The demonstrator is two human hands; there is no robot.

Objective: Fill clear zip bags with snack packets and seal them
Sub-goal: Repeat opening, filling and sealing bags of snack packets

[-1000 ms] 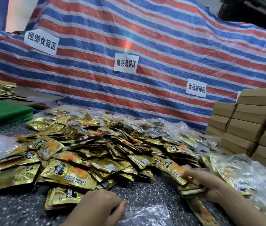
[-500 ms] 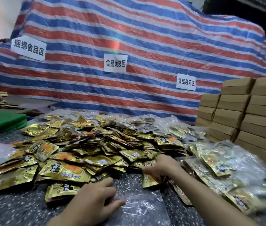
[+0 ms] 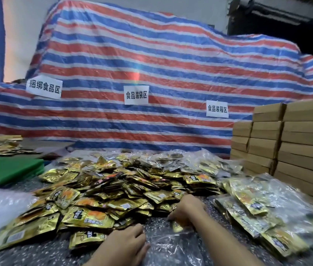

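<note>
The right hand (image 3: 185, 213) seemingly pinches a snack packet (image 3: 176, 226); the left hand (image 3: 127, 244), fingers relaxed, rests against the clear zip bag (image 3: 173, 248).

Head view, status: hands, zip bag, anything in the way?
Left hand flat on clear zip bag. Right hand grips gold snack packet at bag's far edge. Packet pile just beyond, not blocking.

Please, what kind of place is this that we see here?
Probably a small food-packing workshop or warehouse. Paper signs on the striped tarp name work zones; a big pile of gold snack packets covers the table; plain cardboard boxes are stacked at the right.
</note>
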